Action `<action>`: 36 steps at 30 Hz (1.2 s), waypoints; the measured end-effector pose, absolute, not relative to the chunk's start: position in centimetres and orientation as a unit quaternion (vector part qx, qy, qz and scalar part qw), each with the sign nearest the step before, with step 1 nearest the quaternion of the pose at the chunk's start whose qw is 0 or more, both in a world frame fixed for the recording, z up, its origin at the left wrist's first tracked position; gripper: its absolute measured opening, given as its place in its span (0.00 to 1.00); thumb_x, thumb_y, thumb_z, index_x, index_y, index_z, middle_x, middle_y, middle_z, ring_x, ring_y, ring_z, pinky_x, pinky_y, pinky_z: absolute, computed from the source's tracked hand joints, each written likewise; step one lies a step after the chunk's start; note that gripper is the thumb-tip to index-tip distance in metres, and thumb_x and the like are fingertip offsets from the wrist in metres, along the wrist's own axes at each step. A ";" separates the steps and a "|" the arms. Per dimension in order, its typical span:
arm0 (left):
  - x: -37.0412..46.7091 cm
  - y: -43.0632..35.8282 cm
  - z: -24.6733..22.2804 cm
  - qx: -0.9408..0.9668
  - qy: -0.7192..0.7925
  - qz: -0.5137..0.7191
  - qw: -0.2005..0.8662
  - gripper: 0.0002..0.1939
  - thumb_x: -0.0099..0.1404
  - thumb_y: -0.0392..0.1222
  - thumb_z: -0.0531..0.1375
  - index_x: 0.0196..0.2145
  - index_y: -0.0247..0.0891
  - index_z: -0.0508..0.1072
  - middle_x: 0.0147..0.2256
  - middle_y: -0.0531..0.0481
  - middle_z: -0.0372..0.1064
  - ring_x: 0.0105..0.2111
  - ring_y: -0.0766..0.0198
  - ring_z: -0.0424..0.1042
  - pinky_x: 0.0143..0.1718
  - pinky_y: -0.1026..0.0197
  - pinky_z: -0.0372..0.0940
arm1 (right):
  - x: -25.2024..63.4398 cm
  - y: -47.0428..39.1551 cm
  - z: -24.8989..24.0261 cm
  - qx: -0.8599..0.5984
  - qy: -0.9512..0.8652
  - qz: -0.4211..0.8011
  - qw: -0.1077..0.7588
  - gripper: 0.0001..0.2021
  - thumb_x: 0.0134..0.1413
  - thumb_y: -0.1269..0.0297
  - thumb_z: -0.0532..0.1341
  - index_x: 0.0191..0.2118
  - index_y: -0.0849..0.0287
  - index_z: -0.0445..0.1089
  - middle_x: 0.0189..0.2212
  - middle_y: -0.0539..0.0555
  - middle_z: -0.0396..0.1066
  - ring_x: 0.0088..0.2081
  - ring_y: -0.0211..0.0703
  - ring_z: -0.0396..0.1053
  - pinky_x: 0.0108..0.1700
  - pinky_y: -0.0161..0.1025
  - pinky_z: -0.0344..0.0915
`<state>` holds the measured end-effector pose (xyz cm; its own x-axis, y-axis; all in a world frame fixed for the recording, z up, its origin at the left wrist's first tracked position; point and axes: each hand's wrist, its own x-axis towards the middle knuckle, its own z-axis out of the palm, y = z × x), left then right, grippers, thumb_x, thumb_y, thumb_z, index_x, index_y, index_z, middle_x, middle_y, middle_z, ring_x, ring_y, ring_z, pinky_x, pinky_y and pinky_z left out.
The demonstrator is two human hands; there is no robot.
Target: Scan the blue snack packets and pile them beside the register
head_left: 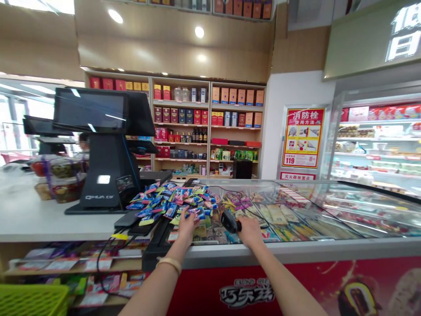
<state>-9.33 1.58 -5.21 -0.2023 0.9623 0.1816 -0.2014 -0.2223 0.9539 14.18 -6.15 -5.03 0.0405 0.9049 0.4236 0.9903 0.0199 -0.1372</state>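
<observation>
A heap of small blue and pink wrapped snack packets [171, 199] lies at the left end of the freezer's glass top and on the counter's edge. My left hand [187, 224] is at the heap's near right side, its fingers closed around a packet [198, 213]. A wristband [170, 263] circles my left wrist. My right hand [250, 231] grips a black barcode scanner [229, 221] just above the glass, its head turned left toward the packets. A cable [245, 199] runs across the glass behind the scanner.
A cash register [105, 162] stands on the white counter [39, 226] at left, beside tubs of food [64, 177]. The chest freezer [296, 250] stretches right, with wrapped ice creams under glass. Shelves of boxes [180, 116] line the back wall. A green basket [33, 300] sits low left.
</observation>
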 end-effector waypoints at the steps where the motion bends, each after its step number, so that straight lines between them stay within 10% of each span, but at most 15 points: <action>1: -9.2 1.5 -5.1 0.412 0.412 0.650 0.488 0.18 0.60 0.34 0.59 0.48 0.42 0.65 0.29 0.54 0.68 0.23 0.71 0.71 0.27 0.68 0.66 | 14.2 -6.1 -5.0 -0.691 -0.686 -0.105 0.203 0.12 0.48 0.67 0.62 0.42 0.54 0.70 0.39 0.54 0.74 0.45 0.47 0.70 0.45 0.40 0.53; 16: -9.1 0.6 -4.4 0.272 0.334 0.661 0.615 0.09 0.55 0.22 0.63 0.28 0.33 0.71 0.26 0.51 0.72 0.28 0.71 0.73 0.37 0.67 0.72 | 12.5 -4.3 -4.7 -0.636 -0.723 -0.115 0.243 0.21 0.50 0.65 0.60 0.52 0.53 0.68 0.47 0.55 0.73 0.49 0.48 0.67 0.47 0.41 0.54; 36: -8.8 1.0 -4.3 0.237 0.327 0.656 0.637 0.05 0.61 0.27 0.60 0.29 0.33 0.72 0.28 0.48 0.72 0.30 0.68 0.72 0.37 0.65 0.72 | 12.8 -4.6 -5.3 -0.549 -0.796 -0.100 0.236 0.19 0.51 0.67 0.62 0.51 0.56 0.68 0.46 0.56 0.72 0.48 0.47 0.66 0.50 0.41 0.55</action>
